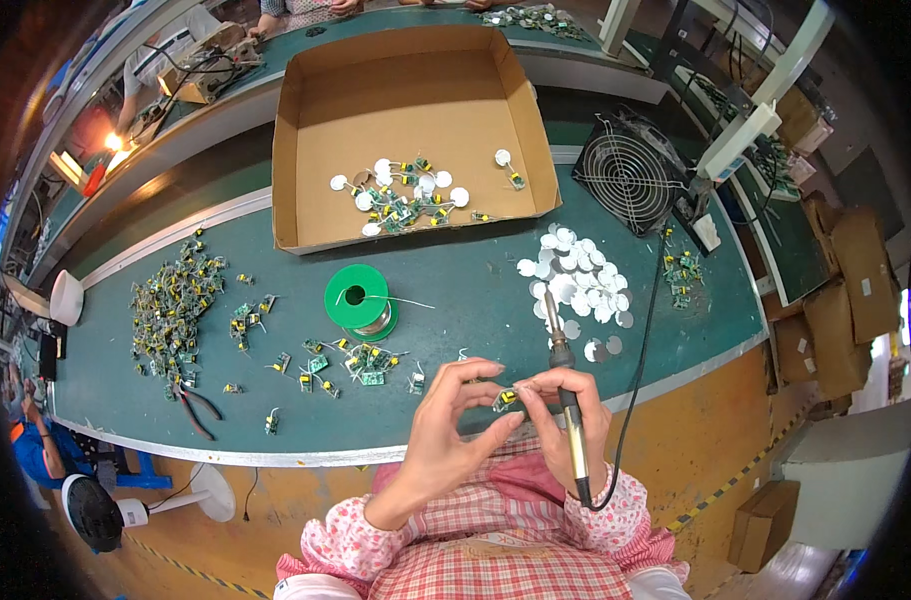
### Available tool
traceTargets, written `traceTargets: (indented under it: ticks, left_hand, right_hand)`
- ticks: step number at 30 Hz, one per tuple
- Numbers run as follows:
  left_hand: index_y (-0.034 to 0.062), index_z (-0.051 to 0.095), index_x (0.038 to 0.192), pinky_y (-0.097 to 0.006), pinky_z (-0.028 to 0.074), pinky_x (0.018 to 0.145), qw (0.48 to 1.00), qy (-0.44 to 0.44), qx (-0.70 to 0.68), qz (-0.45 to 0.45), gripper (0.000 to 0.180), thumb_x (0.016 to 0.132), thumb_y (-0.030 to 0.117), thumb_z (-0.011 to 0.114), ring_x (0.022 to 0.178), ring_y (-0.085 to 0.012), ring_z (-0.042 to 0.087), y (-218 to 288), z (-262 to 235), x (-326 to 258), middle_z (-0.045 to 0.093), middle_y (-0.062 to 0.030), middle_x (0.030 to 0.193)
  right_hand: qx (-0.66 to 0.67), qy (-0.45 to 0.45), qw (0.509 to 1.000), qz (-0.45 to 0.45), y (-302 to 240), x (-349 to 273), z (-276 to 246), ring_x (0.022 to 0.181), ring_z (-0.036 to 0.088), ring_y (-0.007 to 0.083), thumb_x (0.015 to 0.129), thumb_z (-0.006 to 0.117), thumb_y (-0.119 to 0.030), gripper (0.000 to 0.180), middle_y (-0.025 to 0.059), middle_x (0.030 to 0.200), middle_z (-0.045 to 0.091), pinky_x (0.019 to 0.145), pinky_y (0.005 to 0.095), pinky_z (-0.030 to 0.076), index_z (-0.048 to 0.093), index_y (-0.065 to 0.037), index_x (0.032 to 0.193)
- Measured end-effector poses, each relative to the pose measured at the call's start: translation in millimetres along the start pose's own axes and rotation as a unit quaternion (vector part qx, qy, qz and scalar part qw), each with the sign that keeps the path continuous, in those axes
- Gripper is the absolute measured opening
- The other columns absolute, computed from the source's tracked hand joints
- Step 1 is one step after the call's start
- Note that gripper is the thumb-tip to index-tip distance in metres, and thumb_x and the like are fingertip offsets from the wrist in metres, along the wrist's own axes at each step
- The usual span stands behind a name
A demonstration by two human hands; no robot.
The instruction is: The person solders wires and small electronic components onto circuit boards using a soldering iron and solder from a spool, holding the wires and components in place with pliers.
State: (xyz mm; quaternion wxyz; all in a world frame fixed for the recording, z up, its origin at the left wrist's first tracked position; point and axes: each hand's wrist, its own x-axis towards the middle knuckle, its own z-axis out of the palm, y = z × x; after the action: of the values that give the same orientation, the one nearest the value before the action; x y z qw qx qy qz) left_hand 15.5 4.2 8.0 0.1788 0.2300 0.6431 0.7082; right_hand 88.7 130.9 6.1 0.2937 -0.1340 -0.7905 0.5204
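My right hand (567,425) holds a soldering iron (573,430) against its fingers, the tip pointing away from me over the bench. The same hand's thumb and forefinger pinch a small circuit board with a yellow part (504,400). My left hand (445,430) is cupped beside this board, fingers and thumb apart, with no clear grip on it. Loose circuit boards (370,365) with wires lie just past my left hand. Beyond the iron's tip is a pile of round white and silver discs (580,275).
A green solder spool (357,290) stands mid-bench. Behind it is a cardboard box (405,100) holding boards joined to discs. On the left lie a heap of boards (175,300) and pliers (197,412). A black fan (630,170) stands back right; the iron's cord (640,385) crosses the bench edge.
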Motion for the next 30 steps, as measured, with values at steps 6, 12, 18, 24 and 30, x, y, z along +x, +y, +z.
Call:
traceTargets:
  ticks: [6,12,18,24,30]
  left_hand:
    - [-0.0044,0.059,0.102,-0.025,0.052,0.075,0.98,-0.123,-0.057,-0.146,0.021,0.083,0.001,0.067,0.088,-0.0121,0.063,5,-24,8,0.064,-0.0078,0.095]
    - [-0.0002,0.063,0.094,-0.022,0.049,0.067,0.971,-0.204,0.084,-0.093,0.013,0.084,0.006,0.068,0.078,-0.0078,0.061,17,-37,16,0.065,-0.0018,0.087]
    - [0.0006,0.062,0.094,-0.021,0.046,0.066,0.977,-0.017,-0.154,-0.149,0.012,0.087,0.009,0.065,0.073,-0.0066,0.059,-8,-46,25,0.063,-0.0009,0.083]
    - [0.0038,0.062,0.092,-0.019,0.04,0.058,0.967,0.056,-0.189,-0.158,0.01,0.087,0.011,0.065,0.067,-0.0047,0.055,-20,-51,39,0.061,0.0012,0.077]
    - [0.004,0.059,0.088,-0.019,0.038,0.056,0.961,0.065,-0.22,-0.154,0.007,0.088,0.01,0.063,0.062,-0.0051,0.05,-20,-52,48,0.057,0.0026,0.072]
  right_hand:
    - [-0.059,-0.064,0.993,-0.076,-4,-5,-7,0.068,0.065,0.0183,0.08,0.067,0.004,0.024,0.0099,0.082,0.064,0.058,0.0281,0.05,0.052,-0.001,0.098]
    - [-0.037,-0.04,0.996,-0.076,-9,3,-2,0.067,0.063,0.0176,0.078,0.068,0.007,0.026,0.0103,0.082,0.063,0.059,0.0273,0.049,0.052,-0.001,0.097]
    - [-0.062,0.006,0.994,-0.087,-14,25,6,0.068,0.062,0.0164,0.083,0.066,-0.001,0.018,0.0097,0.081,0.063,0.063,0.0255,0.05,0.055,0.0,0.098]
    - [-0.063,-0.046,0.985,-0.152,-15,35,12,0.067,0.058,0.0182,0.094,0.048,-0.045,0.047,0.0104,0.077,0.06,0.059,0.0278,0.046,0.058,-0.001,0.105]
    - [-0.064,0.002,0.991,-0.119,-18,33,13,0.057,0.058,0.0176,0.079,0.068,-0.001,0.017,0.0096,0.07,0.064,0.055,0.0267,0.045,0.06,-0.002,0.094]
